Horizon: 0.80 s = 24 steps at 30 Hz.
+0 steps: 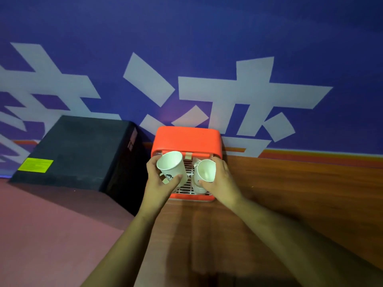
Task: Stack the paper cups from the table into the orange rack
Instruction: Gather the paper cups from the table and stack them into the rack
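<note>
left hand fingers wrapped round paper cup, 9 o'clock of orange rack | right hand gripped second cup at 3 | mouths up, probably for nesting

You face large white Chinese characters across the purple wall, cropped and not surely readable. On the black box at the left of the frame, the yellow label carries print too small to read. The cup left of middle bears a small dark drawing.
</note>
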Each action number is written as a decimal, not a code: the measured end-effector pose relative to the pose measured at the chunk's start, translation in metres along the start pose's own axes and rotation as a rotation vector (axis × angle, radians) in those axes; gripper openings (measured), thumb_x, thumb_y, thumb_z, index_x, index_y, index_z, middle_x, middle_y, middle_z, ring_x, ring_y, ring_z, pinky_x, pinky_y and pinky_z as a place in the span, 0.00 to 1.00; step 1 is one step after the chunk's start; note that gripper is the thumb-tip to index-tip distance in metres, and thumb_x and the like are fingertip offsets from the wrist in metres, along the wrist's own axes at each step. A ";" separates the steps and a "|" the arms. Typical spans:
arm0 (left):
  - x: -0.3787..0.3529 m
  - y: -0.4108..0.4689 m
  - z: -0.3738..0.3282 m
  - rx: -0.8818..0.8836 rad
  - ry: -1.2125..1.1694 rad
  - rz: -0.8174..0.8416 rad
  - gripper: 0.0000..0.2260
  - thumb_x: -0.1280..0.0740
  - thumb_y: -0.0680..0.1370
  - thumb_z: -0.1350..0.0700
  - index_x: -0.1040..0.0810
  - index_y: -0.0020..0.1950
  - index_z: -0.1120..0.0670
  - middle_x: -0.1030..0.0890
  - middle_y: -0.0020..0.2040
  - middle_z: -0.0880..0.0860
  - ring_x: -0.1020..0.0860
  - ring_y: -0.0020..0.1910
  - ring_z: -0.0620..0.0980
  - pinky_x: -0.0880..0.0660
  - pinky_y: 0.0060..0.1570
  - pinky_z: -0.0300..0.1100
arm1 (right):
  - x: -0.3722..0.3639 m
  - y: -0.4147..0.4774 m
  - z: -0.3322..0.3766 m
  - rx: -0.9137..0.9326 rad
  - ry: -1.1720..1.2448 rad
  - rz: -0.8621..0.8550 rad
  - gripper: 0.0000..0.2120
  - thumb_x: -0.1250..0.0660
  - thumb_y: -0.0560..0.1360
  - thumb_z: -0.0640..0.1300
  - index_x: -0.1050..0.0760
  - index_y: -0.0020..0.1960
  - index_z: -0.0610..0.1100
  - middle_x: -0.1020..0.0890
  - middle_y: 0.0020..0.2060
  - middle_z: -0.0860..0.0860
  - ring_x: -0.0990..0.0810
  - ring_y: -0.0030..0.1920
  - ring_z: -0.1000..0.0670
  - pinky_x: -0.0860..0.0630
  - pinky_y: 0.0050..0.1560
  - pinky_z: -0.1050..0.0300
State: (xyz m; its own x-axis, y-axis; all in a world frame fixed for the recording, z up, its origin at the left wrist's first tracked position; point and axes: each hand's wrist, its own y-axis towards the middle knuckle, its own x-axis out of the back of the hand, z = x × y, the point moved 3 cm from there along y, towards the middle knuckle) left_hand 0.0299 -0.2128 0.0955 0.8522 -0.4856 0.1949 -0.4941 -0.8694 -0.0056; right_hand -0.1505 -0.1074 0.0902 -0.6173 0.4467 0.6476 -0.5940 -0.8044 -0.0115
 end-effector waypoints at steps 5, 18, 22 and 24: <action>0.002 0.001 0.011 0.011 -0.017 -0.004 0.32 0.23 0.71 0.52 0.37 0.69 0.43 0.27 0.67 0.48 0.24 0.64 0.45 0.25 0.65 0.48 | -0.032 0.010 -0.018 0.023 -0.164 -0.028 0.40 0.24 0.67 0.57 0.36 0.71 0.42 0.28 0.68 0.45 0.27 0.67 0.45 0.27 0.64 0.54; -0.049 0.017 0.026 -0.070 0.044 0.153 0.35 0.23 0.72 0.57 0.38 0.74 0.47 0.29 0.70 0.45 0.30 0.71 0.47 0.29 0.69 0.47 | -0.036 0.012 -0.082 -0.201 0.028 0.158 0.40 0.21 0.66 0.44 0.35 0.74 0.47 0.27 0.67 0.47 0.26 0.66 0.48 0.27 0.65 0.53; -0.069 0.024 0.035 -0.060 0.099 0.211 0.35 0.24 0.72 0.61 0.37 0.73 0.48 0.31 0.70 0.42 0.31 0.71 0.42 0.31 0.71 0.47 | -0.027 0.014 -0.086 -0.289 0.175 0.240 0.37 0.25 0.71 0.42 0.38 0.75 0.51 0.28 0.69 0.52 0.29 0.68 0.51 0.28 0.65 0.52; -0.075 0.025 0.041 -0.049 0.124 0.240 0.34 0.23 0.72 0.60 0.36 0.74 0.49 0.30 0.69 0.37 0.30 0.70 0.42 0.30 0.70 0.48 | -0.025 0.016 -0.083 -0.300 0.238 0.286 0.36 0.27 0.72 0.41 0.39 0.75 0.52 0.28 0.68 0.54 0.28 0.67 0.53 0.27 0.64 0.54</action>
State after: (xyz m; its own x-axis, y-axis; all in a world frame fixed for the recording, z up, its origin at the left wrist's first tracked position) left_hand -0.0395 -0.2019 0.0403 0.6836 -0.6597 0.3123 -0.6898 -0.7237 -0.0189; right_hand -0.1872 -0.0988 0.0108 -0.8579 0.3293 0.3945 -0.4842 -0.7751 -0.4059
